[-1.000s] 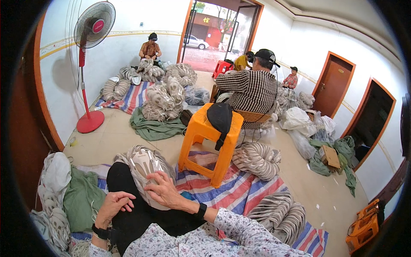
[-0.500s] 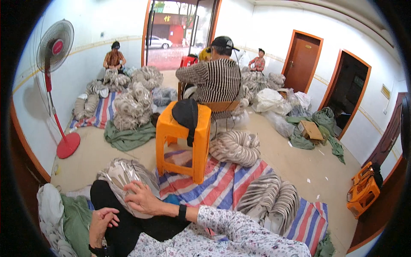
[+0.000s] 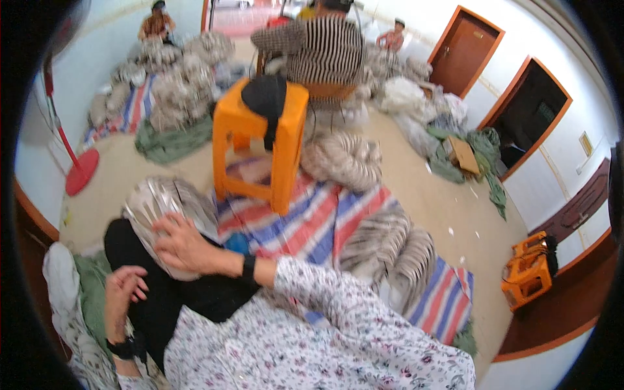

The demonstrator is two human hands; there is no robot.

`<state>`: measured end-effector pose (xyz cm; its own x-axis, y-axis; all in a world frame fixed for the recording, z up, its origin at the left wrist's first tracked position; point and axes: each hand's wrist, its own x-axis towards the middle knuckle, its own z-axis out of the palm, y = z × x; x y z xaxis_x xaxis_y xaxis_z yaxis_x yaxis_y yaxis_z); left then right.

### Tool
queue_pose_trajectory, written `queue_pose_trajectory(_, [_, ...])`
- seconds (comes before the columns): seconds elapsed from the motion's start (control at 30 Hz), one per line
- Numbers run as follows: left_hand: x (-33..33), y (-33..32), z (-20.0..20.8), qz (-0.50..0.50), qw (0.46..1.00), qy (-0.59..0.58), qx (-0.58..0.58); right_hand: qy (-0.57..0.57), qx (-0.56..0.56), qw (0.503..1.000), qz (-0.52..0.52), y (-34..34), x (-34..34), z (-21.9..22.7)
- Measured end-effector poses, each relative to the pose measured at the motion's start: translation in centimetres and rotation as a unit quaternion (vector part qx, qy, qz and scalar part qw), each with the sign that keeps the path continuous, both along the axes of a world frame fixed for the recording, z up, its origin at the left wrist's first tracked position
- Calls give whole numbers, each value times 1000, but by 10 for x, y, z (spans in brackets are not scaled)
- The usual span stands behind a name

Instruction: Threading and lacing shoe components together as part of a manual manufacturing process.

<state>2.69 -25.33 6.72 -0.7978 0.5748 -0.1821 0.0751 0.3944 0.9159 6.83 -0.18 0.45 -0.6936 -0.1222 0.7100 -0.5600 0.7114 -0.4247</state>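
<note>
We look down past two bare hands at a rounded bundle of off-white and beige flat, thin pieces (image 3: 174, 197), lying just off the left edge of a red, white and blue striped plastic sheet (image 3: 312, 221), against a leg in black trousers (image 3: 119, 250). Its long axis seems to run away from us, the far end leaning left. The right hand (image 3: 184, 247) is nearer: it lies across the bundle's near part, fingers spread and slightly bent, so most of what we see of the bundle is beyond the fingertips. We cannot tell whether they pinch any piece. The left hand (image 3: 125, 284) is apart from the bundle, nearer to us and farther left, over the outer side of the leg; its fingers are loosely curled with gaps between them, and we see nothing held.
</note>
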Motion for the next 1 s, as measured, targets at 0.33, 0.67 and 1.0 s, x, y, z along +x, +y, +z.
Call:
queue_pose_trajectory(0.33, [11, -13, -6, -25, 999, -41, 25, -52, 15, 998, 15, -6, 14, -15])
queue_pose_trajectory(0.67, [20, -13, -1, -3, 996, -21, 88, -43, 27, 998, 32, -2, 17, 11])
queue_pose_trajectory(1.0, [18, -19, -2, 17, 994, -50, 91, -65, 38, 997, 25, -9, 14, 6])
